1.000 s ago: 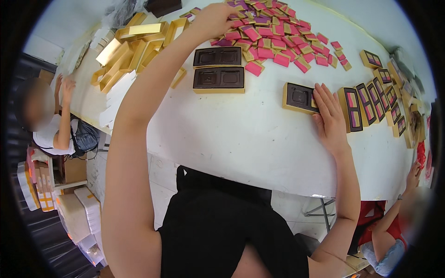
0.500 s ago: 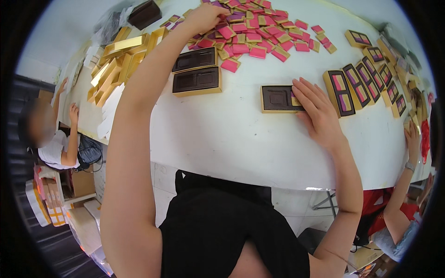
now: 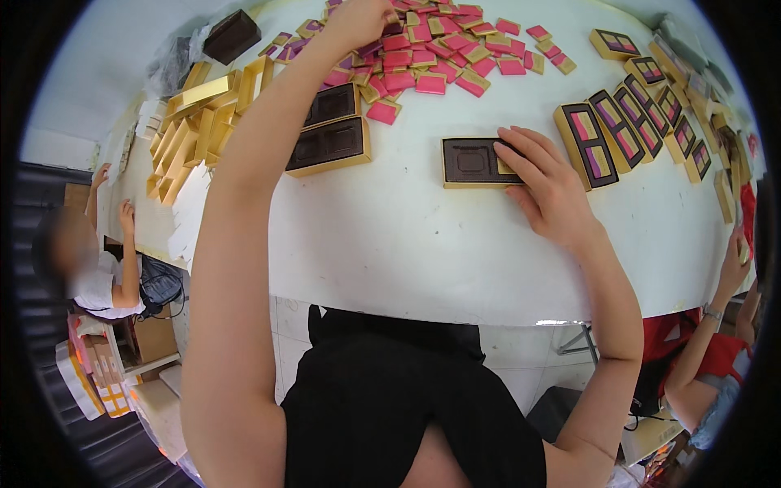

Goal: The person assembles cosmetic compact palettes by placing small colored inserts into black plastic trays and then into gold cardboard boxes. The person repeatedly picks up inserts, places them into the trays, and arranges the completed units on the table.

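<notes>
My left hand [image 3: 358, 24] reaches to the far edge of view, into a pile of small flat pieces [image 3: 431, 83] wrapped in pink, purple and gold. Its fingers are pinched at the pile; what they hold is hidden. My right hand [image 3: 549, 185] is closed over the right end of a gold box [image 3: 480, 185] with a dark brown insert. The fingers lie over its right compartment and the thumb is at its near side. A gold-coloured piece [image 3: 506, 167] shows under the fingers; the left compartment is bare. Two similar boxes [image 3: 329, 163] with bare inserts lie beside my left forearm.
Filled boxes [image 3: 587, 146] stand in slanting rows at right. Empty gold box shells [image 3: 195, 134] are heaped at left, near a stack of dark inserts [image 3: 232, 37]. One person [image 3: 110, 276] is at the left table edge; another person's hand [image 3: 735, 260] is at far right.
The whole view has shifted slightly. My right fingers have curled further over the box, while my left hand stays at the pile. The other person's hand at right has moved nearer the table's edge.
</notes>
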### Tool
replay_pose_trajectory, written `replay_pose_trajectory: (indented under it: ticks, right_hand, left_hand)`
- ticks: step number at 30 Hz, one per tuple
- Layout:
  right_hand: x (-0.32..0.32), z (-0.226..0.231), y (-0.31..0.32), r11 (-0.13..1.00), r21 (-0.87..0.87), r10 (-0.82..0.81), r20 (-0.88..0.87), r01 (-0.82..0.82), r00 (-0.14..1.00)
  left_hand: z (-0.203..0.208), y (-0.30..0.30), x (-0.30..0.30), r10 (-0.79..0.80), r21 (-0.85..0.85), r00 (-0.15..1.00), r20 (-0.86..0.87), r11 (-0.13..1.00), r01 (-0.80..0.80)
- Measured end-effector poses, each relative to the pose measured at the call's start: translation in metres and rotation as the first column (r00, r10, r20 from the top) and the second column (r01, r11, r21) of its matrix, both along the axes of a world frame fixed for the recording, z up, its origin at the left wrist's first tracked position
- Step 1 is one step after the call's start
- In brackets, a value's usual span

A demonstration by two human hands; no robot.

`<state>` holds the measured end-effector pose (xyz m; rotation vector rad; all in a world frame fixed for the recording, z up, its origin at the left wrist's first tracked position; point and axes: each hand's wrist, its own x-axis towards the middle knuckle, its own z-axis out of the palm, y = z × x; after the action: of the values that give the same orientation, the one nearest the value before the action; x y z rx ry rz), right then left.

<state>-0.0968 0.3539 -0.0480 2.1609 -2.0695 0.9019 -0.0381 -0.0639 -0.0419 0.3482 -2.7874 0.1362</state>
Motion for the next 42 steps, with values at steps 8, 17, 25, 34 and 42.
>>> replay_pose_trajectory:
  ticks: [8,17,25,34,42]
  right_hand:
    - [-0.004,-0.007,0.006,0.999,-0.031,-0.037,0.123,0.041,0.992]
    - [-0.007,-0.009,0.001,0.999,-0.038,-0.002,0.118,0.007,0.993]
    - [-0.007,-0.009,-0.002,0.998,-0.055,0.007,0.159,0.002,0.987]
    - [-0.007,-0.007,0.002,0.999,-0.038,0.004,0.154,0.002,0.988]
    - [-0.009,-0.010,0.002,0.999,-0.026,0.021,0.149,-0.018,0.989]
  left_hand:
    - [0.047,0.168,0.051,-0.331,0.867,0.935,0.125,0.495,0.059]
    - [0.031,0.209,0.083,-0.214,0.735,0.976,-0.036,0.657,0.171]
    - [0.068,0.193,0.072,-0.692,0.395,0.722,-0.004,0.662,0.637]
    - [0.054,0.211,0.074,-0.504,0.183,0.831,-0.236,0.817,0.547]
    - [0.012,0.234,0.100,-0.503,0.080,0.843,-0.190,0.848,0.524]
